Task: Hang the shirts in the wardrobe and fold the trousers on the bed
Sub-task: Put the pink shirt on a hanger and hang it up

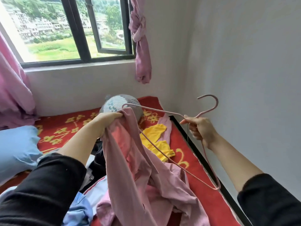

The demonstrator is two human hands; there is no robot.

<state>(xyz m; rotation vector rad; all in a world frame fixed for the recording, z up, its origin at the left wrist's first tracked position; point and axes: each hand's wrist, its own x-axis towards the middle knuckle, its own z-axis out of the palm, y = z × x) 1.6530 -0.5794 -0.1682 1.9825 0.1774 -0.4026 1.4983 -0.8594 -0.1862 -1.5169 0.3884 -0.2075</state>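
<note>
— What is the left hand (112,117) doing?

— It is closed in a fist round a bunch of cloth at the top of a pink shirt (130,160) and holds it up over the bed (187,144). The rest of the shirt hangs down from the fist and piles on the clothes below.

— And the right hand (200,128)?

— Its fingers are curled round a pink wire hanger (162,110), with thumb and forefinger pinching it just under the hook. The hook points up toward the wall.

— Where does the shirt sit relative to the hanger?

— The hanger's far shoulder tip reaches across to the left fist and touches the bunched cloth there. I cannot tell whether the tip is inside the shirt. The near tip hangs free, low on the right, clear of the cloth. The hands are well apart, and the hanger spans the gap between them.

— How many of each thing?

— Two hands, one hanger and one pink shirt in hand. One yellow garment (154,132) lies flat on the red bed beneath the hanger. A heap of dark, blue and white clothes lies under the left forearm, and its pieces are too tangled to count. There is also one grey plush toy (117,103), one blue pillow (17,147) and two pink curtains (141,46) beside one window (78,30).
</note>
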